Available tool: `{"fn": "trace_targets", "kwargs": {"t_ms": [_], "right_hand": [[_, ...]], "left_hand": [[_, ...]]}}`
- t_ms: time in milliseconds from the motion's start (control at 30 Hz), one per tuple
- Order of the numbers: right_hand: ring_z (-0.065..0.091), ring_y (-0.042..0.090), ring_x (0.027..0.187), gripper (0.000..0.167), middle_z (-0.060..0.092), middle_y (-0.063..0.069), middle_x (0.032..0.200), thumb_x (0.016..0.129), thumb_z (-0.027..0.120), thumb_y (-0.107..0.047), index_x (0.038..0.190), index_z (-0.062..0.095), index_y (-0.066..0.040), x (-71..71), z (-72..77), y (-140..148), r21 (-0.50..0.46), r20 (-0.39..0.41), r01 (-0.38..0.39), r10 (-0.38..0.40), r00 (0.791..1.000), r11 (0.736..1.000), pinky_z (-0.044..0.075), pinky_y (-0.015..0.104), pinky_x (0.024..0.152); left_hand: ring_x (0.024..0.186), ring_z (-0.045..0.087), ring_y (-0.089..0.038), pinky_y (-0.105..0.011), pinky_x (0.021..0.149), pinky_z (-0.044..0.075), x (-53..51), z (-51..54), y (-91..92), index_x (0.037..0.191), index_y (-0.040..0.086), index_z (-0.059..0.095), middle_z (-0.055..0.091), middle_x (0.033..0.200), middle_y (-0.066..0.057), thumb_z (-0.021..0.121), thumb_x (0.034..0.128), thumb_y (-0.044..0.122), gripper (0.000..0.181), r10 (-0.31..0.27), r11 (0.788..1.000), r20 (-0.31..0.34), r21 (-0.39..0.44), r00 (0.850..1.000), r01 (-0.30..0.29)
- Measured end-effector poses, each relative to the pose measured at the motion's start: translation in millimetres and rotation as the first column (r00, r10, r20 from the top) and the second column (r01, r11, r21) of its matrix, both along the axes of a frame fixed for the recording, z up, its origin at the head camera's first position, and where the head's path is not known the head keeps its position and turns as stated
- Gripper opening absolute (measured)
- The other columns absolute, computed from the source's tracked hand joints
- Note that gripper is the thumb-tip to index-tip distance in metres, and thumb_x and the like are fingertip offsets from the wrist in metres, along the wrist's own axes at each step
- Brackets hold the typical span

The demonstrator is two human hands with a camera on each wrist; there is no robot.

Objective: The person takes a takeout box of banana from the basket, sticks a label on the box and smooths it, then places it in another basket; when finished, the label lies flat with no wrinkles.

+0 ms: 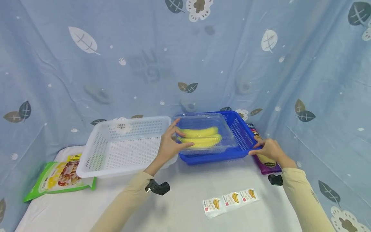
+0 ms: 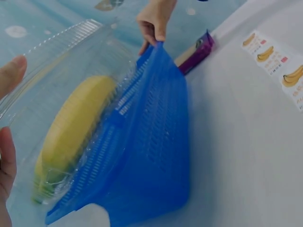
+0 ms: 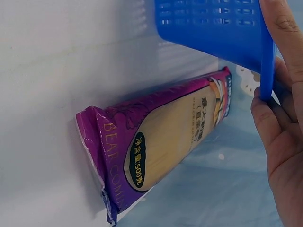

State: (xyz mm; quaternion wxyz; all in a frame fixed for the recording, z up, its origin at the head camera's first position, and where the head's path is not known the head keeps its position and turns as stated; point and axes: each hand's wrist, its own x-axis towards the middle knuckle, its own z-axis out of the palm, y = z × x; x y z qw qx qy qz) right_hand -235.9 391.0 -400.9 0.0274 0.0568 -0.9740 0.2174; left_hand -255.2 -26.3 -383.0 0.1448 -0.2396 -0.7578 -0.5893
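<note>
A clear plastic box (image 1: 202,150) with bananas (image 1: 203,136) inside sits tilted over the left part of a blue basket (image 1: 214,158). My left hand (image 1: 170,141) grips the box's left end, thumb at the front and fingers at the back. In the left wrist view the bananas (image 2: 78,123) show through the clear wall. My right hand (image 1: 271,149) pinches the basket's right front corner rim. The right wrist view shows that rim (image 3: 268,61) between thumb and fingers. Whether the box touches the basket's floor I cannot tell.
A white basket (image 1: 127,172) stands left of the blue one. Beside it lies a green food bag (image 1: 62,177). A purple pasta packet (image 3: 156,137) lies right of the blue basket. Banana stickers (image 1: 231,201) lie at the front. A blue curtain (image 1: 145,64) hangs behind.
</note>
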Motion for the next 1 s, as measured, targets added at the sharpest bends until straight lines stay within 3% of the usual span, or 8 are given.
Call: {"fn": "trace_targets", "kwargs": {"t_ms": [200,333,567,700,933,1000], "right_hand": [[0.044,0.019,0.066,0.042,0.048,0.024,0.133,0.069,0.085,-0.040,0.086,0.076,-0.003,-0.8,0.1,-1,0.008,-0.015,0.001,-0.001,1.000,1.000,0.035,0.026,0.055],[0.040,0.019,0.062,0.041,0.046,0.025,0.135,0.070,0.084,-0.040,0.087,0.076,-0.003,0.6,-0.4,-2,-0.006,0.015,0.010,-0.010,1.000,1.000,0.035,0.028,0.056],[0.049,0.024,0.074,0.042,0.048,0.025,0.134,0.070,0.084,-0.039,0.088,0.076,-0.001,0.0,-2.1,-2,0.018,-0.003,0.010,-0.010,1.000,1.000,0.034,0.027,0.056],[0.042,0.019,0.063,0.046,0.047,0.026,0.134,0.070,0.084,-0.040,0.089,0.076,0.000,-0.3,-1.5,-2,0.011,0.004,0.007,-0.007,1.000,1.000,0.032,0.026,0.051],[0.051,0.029,0.082,0.044,0.048,0.026,0.133,0.070,0.084,-0.041,0.087,0.076,-0.002,0.5,0.1,-3,0.026,-0.001,0.019,-0.019,1.000,0.999,0.037,0.029,0.060],[0.051,0.028,0.078,0.044,0.049,0.026,0.133,0.069,0.084,-0.042,0.087,0.077,-0.002,0.4,0.4,-2,0.027,-0.005,0.019,-0.019,1.000,0.999,0.037,0.028,0.059]], "left_hand": [[0.041,0.022,0.003,-0.019,0.041,0.032,25.1,24.7,-13.7,0.085,-0.004,0.061,0.035,0.151,-0.015,0.087,0.0676,0.007,0.033,-0.008,1.000,0.009,0.014,1.000,0.008],[0.041,0.026,-0.001,-0.018,0.042,0.033,40.3,34.0,-22.8,0.083,-0.002,0.061,0.035,0.152,-0.010,0.086,0.0682,0.005,0.030,0.005,1.000,0.042,0.006,0.999,-0.005],[0.040,0.028,-0.001,-0.019,0.039,0.032,54.2,34.1,-36.3,0.084,-0.008,0.060,0.035,0.152,-0.011,0.086,0.0681,0.003,0.032,-0.003,1.000,0.026,0.024,1.000,0.003],[0.041,0.029,-0.003,-0.020,0.040,0.033,60.7,33.5,-44.7,0.083,-0.007,0.060,0.035,0.151,-0.010,0.086,0.0665,0.001,0.032,0.009,1.000,0.026,0.029,1.000,-0.010],[0.042,0.028,-0.005,-0.021,0.039,0.032,75.6,29.9,-62.8,0.081,-0.007,0.059,0.036,0.151,-0.009,0.085,0.0646,-0.004,0.031,0.000,0.999,0.007,0.051,1.000,0.000],[0.042,0.029,-0.006,-0.022,0.038,0.032,81.7,28.7,-67.7,0.080,-0.005,0.059,0.036,0.151,-0.009,0.085,0.0638,-0.007,0.030,-0.005,0.998,0.004,0.070,1.000,0.005]]}}
